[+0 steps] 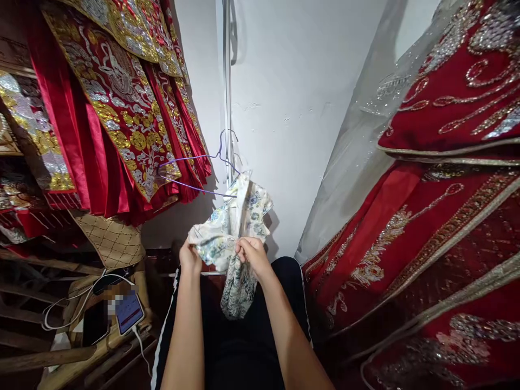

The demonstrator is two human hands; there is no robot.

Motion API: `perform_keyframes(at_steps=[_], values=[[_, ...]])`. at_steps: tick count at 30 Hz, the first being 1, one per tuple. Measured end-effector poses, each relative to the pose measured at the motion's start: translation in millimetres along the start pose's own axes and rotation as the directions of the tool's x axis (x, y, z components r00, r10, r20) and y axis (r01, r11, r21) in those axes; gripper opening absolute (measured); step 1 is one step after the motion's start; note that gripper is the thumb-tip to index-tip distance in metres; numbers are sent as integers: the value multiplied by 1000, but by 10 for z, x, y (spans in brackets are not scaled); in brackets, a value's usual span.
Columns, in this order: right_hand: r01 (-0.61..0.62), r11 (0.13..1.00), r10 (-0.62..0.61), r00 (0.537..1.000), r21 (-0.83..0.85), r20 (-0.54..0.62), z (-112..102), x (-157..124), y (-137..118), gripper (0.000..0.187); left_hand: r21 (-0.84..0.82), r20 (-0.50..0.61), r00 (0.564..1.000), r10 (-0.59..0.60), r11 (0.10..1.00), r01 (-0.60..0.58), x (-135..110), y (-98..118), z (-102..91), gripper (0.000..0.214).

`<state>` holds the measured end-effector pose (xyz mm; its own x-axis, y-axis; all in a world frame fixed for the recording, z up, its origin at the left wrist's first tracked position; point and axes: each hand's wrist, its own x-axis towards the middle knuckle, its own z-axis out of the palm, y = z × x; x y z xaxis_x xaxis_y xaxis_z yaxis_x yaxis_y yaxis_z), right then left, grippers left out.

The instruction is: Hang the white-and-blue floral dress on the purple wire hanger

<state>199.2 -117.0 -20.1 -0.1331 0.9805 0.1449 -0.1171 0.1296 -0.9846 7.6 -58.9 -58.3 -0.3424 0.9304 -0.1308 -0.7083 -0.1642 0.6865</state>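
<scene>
Both my hands grip a small white garment with a blue floral print [238, 230] in front of me, above my black-trousered legs. My left hand [189, 254] is closed on its left edge. My right hand [251, 252] pinches the cloth near its middle, and a strip of it hangs down below. The top of the garment is on a thin purple wire hanger [190, 173], which sticks out to the left and up.
Red gowns with gold and silver embroidery hang at the left [117, 103] and fill the right [439, 216]. A white wall [292, 108] with a metal rail [226, 81] stands ahead. At lower left, phones [128, 311] on charging cables lie on a wooden chair.
</scene>
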Motion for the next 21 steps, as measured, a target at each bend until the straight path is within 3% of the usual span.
perform_keyframes(at_steps=[2,4,5,6,8,9,11,13,16,19,21], values=[[-72,987,95,982,-146,161,-198,-62,-6,32,-62,50,997,-62,996,65,-161,-57,39,13],[-152,932,260,912,-328,317,-358,-96,-17,34,-117,133,988,-77,989,93,-300,-3,161,11],[-181,904,322,885,-387,338,-410,-101,-16,36,-127,189,981,-52,989,77,-369,43,243,10],[-198,892,339,887,-406,313,-438,-97,-9,39,-114,256,967,-7,993,37,-444,89,332,10],[-181,923,251,952,-339,174,-430,-66,15,47,-16,413,909,65,998,-63,-619,153,513,11],[-139,951,169,982,-275,86,-401,-46,25,51,64,497,865,67,992,-113,-719,164,597,13],[-37,991,32,999,-128,-43,-315,-14,27,56,243,643,766,30,940,-240,-930,154,740,16],[12,997,-7,997,75,-71,-226,-17,-5,63,371,739,674,16,825,-427,-1121,130,845,17],[-29,921,27,1000,388,10,-139,-88,-84,70,477,818,575,17,539,-694,-1289,127,954,16],[-66,880,34,997,471,76,-137,-176,-143,59,516,849,525,-49,289,-807,-1272,162,1048,25],[-82,900,41,994,429,102,-187,-213,-177,46,517,856,500,-133,194,-834,-1180,185,1112,32]])
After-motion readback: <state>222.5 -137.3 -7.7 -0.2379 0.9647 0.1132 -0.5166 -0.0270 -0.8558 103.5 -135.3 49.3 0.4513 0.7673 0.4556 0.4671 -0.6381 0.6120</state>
